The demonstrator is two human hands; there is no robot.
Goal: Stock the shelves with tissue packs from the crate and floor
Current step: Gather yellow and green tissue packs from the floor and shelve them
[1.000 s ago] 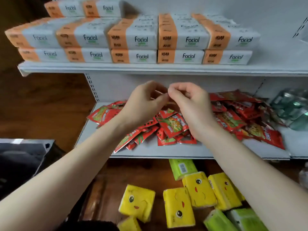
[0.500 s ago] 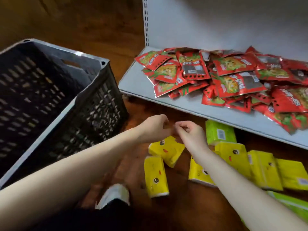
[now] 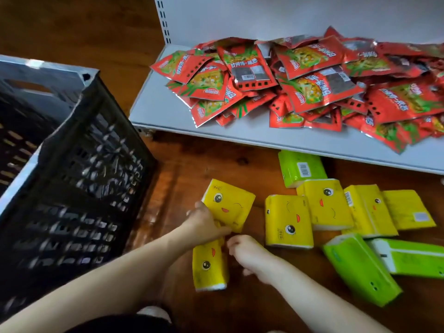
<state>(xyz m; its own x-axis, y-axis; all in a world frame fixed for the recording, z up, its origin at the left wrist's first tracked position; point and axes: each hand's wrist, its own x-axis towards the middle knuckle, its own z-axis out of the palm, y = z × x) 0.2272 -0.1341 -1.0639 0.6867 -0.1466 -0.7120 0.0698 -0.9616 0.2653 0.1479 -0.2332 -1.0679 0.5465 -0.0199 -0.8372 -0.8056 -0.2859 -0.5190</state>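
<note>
Several yellow tissue packs with cartoon faces lie on the wooden floor below the shelf. My left hand grips the lower left edge of one yellow pack, fingers under it and thumb on top. A second yellow pack lies just below that one. My right hand hovers beside this second pack with its fingers curled and nothing in them. More yellow packs and green tissue packs lie to the right. The black plastic crate stands at the left; its inside is mostly out of sight.
The white bottom shelf carries a loose heap of red snack sachets. A green pack lies partly under the shelf's front edge. The crate's wall stands close to my left forearm. My dark-clothed knee fills the bottom edge.
My view dropped from the upper shelves to the floor. Both hands came down from in front of the shelf, and my left hand took hold of a yellow pack.
</note>
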